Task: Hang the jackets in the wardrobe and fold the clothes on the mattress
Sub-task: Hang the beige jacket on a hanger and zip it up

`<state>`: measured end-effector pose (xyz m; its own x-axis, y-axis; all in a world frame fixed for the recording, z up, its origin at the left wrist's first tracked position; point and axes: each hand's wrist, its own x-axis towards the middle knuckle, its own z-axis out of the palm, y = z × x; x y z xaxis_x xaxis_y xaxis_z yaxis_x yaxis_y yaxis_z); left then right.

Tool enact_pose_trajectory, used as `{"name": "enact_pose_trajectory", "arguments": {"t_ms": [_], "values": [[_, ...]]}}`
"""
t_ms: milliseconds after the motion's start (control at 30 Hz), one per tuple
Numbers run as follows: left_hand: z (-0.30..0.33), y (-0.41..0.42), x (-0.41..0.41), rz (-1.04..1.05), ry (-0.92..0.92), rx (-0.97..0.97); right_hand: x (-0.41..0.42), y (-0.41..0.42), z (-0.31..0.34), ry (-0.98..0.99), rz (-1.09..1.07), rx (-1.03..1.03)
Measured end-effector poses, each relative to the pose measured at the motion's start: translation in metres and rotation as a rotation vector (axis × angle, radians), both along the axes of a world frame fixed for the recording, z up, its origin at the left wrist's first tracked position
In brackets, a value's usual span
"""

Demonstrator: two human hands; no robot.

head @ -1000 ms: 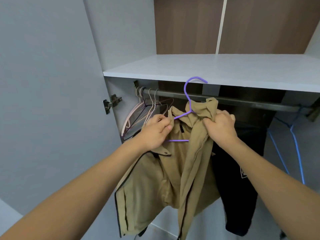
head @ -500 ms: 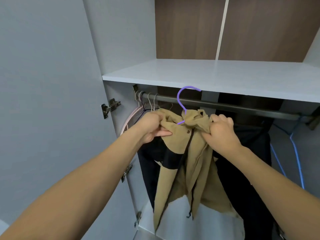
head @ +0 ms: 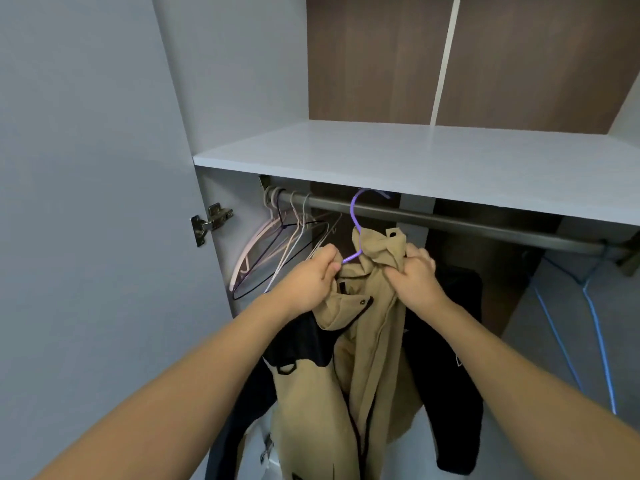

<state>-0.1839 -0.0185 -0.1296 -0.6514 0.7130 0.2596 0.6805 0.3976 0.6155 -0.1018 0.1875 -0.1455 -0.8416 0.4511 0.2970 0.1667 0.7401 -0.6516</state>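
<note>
1. I am seeing both forearms reaching forward and up into the open wardrobe (head: 214, 341).
2. My left hand (head: 308, 275) is curling tight round the tan jacket (head: 367, 341) at its shoulder, beside the purple hanger (head: 355, 220).
3. My right hand (head: 414, 275) is bunching the collar in closed fingers.
4. The jacket is hanging down between my arms, in front of a black garment (head: 446, 393).
5. The hanger's hook is sitting at the rail (head: 450, 221); whether it is resting on it I cannot tell.
6. Empty hangers (head: 277, 258) are crowding the rail's left end, and blue hangers (head: 595, 323) are dangling at the right.
7. A white shelf (head: 415, 157) is lying above the rail.
</note>
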Motion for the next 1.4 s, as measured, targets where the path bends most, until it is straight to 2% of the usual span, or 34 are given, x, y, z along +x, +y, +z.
{"name": "enact_pose_trajectory", "arguments": {"t_ms": [200, 300, 533, 733, 833, 900, 1033, 1100, 1200, 1300, 1400], "values": [[-0.015, 0.006, -0.047, 0.211, -0.255, 0.019, -0.056, -0.014, -0.002, -0.105, 0.044, 0.125], [-0.014, 0.017, -0.067, 0.278, -0.332, 0.077, -0.078, -0.018, -0.002, -0.156, 0.051, 0.074], [-0.006, 0.05, -0.105, 0.343, -0.312, 0.09, -0.11, -0.009, -0.021, -0.156, -0.038, 0.063], [-0.047, 0.084, -0.127, 0.321, -0.282, 0.138, -0.134, 0.012, -0.071, -0.084, -0.14, 0.181], [-0.077, 0.095, -0.138, 0.364, -0.184, 0.162, -0.147, 0.019, -0.111, 0.021, -0.135, 0.132], [-0.1, 0.098, -0.145, 0.448, -0.038, 0.15, -0.157, 0.026, -0.142, 0.131, -0.113, 0.079], [-0.134, 0.105, -0.15, 0.569, 0.333, 0.237, -0.176, 0.039, -0.203, 0.421, -0.076, -0.056], [-0.15, 0.112, -0.148, 0.603, 0.606, 0.278, -0.184, 0.043, -0.231, 0.549, -0.037, -0.137], [-0.182, 0.12, -0.149, 0.757, 0.914, 0.21, -0.193, 0.051, -0.271, 0.658, 0.003, -0.181], [-0.224, 0.12, -0.147, 0.778, 1.011, 0.255, -0.199, 0.059, -0.31, 0.688, 0.018, -0.23], [-0.274, 0.121, -0.141, 0.709, 1.025, 0.281, -0.202, 0.061, -0.345, 0.668, 0.072, -0.3]]}}
